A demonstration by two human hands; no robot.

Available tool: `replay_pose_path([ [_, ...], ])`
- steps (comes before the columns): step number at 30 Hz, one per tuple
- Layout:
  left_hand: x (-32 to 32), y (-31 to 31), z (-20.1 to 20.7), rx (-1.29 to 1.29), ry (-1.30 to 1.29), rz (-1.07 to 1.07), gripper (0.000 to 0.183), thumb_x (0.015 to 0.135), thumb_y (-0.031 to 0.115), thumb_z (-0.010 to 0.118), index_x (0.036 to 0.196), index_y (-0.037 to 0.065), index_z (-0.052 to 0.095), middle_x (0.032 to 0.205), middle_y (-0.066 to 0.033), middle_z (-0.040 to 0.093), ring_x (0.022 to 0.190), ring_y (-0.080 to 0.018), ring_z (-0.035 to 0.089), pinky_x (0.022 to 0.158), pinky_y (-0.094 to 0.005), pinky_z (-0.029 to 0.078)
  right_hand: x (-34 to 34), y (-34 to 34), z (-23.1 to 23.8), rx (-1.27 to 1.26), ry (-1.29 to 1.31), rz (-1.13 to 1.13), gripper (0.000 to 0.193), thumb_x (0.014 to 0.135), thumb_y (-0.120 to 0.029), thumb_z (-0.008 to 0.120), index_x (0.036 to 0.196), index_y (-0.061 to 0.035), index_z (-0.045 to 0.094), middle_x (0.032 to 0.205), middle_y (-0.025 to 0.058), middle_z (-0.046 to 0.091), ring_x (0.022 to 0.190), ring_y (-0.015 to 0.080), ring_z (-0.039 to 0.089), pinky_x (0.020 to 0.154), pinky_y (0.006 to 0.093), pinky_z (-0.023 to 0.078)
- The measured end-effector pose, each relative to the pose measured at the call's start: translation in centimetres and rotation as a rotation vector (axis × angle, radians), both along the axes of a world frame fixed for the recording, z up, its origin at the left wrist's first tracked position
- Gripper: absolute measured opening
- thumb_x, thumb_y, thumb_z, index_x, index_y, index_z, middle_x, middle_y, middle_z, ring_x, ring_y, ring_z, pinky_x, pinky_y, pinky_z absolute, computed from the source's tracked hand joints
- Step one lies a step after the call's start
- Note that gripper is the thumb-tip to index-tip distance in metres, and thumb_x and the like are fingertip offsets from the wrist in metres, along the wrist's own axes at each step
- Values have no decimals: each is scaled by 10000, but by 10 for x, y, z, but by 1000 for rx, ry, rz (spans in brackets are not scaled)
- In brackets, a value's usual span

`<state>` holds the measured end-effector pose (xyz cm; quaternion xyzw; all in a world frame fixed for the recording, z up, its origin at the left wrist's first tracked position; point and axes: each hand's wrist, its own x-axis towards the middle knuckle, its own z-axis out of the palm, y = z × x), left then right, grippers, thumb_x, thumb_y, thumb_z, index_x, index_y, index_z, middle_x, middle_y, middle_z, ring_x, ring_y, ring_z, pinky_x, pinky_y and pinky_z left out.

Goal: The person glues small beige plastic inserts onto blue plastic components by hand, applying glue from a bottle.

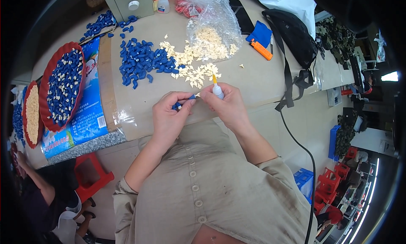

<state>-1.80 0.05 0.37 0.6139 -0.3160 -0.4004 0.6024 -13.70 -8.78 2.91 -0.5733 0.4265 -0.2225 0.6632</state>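
Observation:
Close to the table's front edge, my left hand [170,115] pinches a small blue curved piece [192,97] between thumb and fingers, and more blue shows against its palm. Facing it, my right hand [229,106] is closed around a small white glue bottle [218,91] with a yellow nozzle pointing up. At the tips of its thumb and forefinger is a tiny cream-coloured piece [198,94], right by the end of the blue one. Beyond my hands lie a heap of blue curved pieces [139,62] and a scatter of cream pieces [196,75].
A clear plastic bag [213,30] spills cream pieces. On the left stands a red scalloped bowl [47,70] of mixed pieces. An orange-handled tool [261,49], a blue cloth [260,34] and a black bag [292,37] lie at right. Another person's arm [38,182] shows lower left.

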Motion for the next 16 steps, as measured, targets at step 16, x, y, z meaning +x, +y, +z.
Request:
replay_pose_path([
  [16, 1, 2, -8, -93, -211, -16, 116, 730, -54, 589, 841, -24, 608, 812, -62, 550, 651, -92, 543, 538, -192, 471, 1, 5, 0, -129, 117, 59, 137, 755, -137, 592, 773, -2, 583, 626, -3, 540, 579, 34, 459, 493, 197, 368],
])
